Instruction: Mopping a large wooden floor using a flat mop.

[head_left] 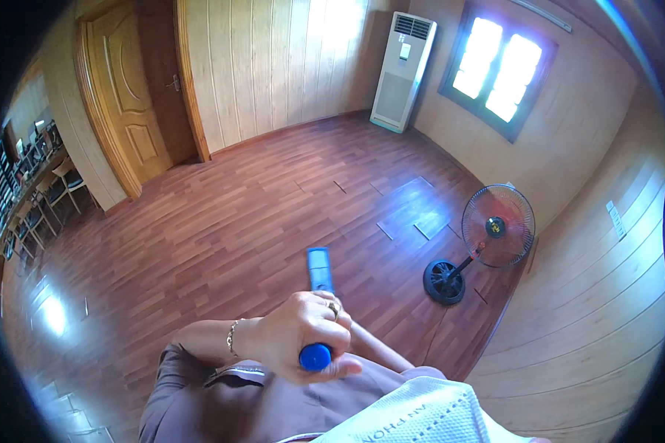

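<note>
My left hand (pixel 299 332), with a ring and a gold chain bracelet, is closed in a fist around the top of a pole with a round blue end cap (pixel 315 357). Beyond the knuckles, a flat blue head (pixel 319 267) shows against the floor; it looks like a flat mop seen along its handle. My right forearm (pixel 377 347) reaches in from the right, behind the left hand. Most of my right hand is hidden there; the little that shows lies closed at the handle, below the left hand. The pole between is also hidden.
Wood-plank floor (pixel 236 221) spreads around me. A standing fan (pixel 498 226) with a black base is at the right, near the panelled wall. A tall white air conditioner (pixel 403 74) stands in the far corner. Left are a wooden door (pixel 129 88) and chairs (pixel 52 192) along a counter.
</note>
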Motion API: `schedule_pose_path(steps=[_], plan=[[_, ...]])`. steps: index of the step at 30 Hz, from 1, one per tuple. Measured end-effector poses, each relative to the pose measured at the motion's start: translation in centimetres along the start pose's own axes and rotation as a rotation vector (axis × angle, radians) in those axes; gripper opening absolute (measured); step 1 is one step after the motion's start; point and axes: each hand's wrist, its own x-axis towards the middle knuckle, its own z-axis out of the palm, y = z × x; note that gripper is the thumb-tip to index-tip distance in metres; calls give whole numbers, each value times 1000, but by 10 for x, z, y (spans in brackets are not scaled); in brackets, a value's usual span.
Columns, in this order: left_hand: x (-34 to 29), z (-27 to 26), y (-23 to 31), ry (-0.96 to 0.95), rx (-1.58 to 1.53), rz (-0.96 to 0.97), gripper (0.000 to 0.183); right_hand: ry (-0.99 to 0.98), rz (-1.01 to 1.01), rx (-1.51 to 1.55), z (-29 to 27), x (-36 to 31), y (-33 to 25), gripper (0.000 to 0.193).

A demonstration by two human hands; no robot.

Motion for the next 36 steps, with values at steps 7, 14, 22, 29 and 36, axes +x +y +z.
schedule_pose_path(steps=[7, 14, 22, 29, 36], plan=[[25, 14, 12, -109, -44, 77, 22, 16, 853, -1042, 77, 94, 46, 33], [3, 63, -70, -134, 44, -53, 31, 106, 1594, -2119, 165, 150, 131, 50], [-44, 128, -147, -207, -120, -192, 28, -874, 1416, -1602, 231, 146, 233, 66], [-153, 193, -241, -183, -1, -504, 7, -1186, 1739, -1359, 240, 141, 254, 29], [-141, 195, -244, -113, 44, -622, 11, -1140, 1652, -1455, 235, 144, 244, 38]])
